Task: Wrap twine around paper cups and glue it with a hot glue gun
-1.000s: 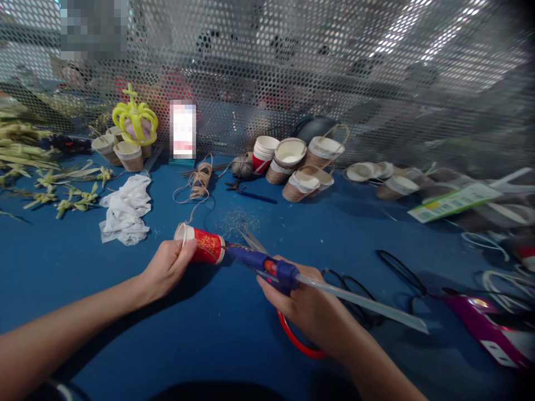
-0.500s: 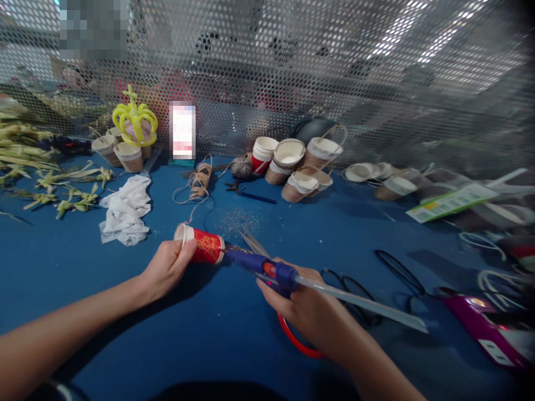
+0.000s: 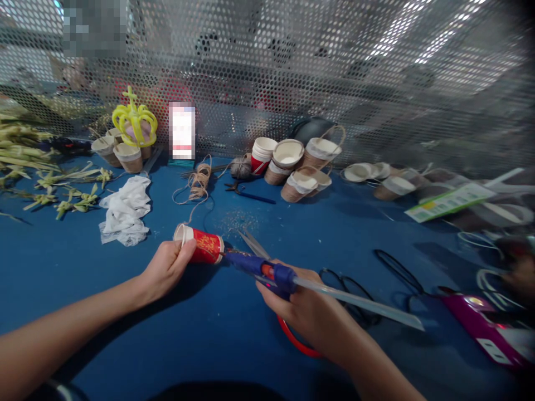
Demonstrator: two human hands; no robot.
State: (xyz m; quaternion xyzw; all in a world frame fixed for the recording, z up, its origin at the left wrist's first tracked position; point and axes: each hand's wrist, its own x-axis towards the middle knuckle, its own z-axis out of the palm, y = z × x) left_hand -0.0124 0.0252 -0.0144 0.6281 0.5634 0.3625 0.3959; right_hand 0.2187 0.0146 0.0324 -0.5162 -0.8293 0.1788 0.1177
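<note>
My left hand [image 3: 169, 267] is closed around a red paper cup [image 3: 207, 247] with gold print, lying on its side with its mouth to the left. A strand of brown twine runs up from the cup to a twine bundle [image 3: 199, 182]. My right hand [image 3: 298, 295] grips a blue glue gun [image 3: 251, 264], its nozzle at the base edge of the cup. A clear glue stick [image 3: 359, 302] sticks out of the gun's back. Under the right hand lie scissors with a red handle [image 3: 295, 341], their blades [image 3: 253, 243] pointing away.
White crumpled cloth [image 3: 125, 211] and woven straw pieces [image 3: 77, 197] lie left. Twine-wrapped cups [image 3: 295, 185], a stack of red cups [image 3: 264, 153] and pliers [image 3: 251, 193] stand or lie behind. At right are black-handled scissors [image 3: 397, 270] and a purple power strip [image 3: 480, 323]. A perforated metal screen [image 3: 234, 67] rises behind.
Both hands, the cup and the glue gun have hardly moved. A blurred dark shape, perhaps another person's hand, has appeared at the far right edge.
</note>
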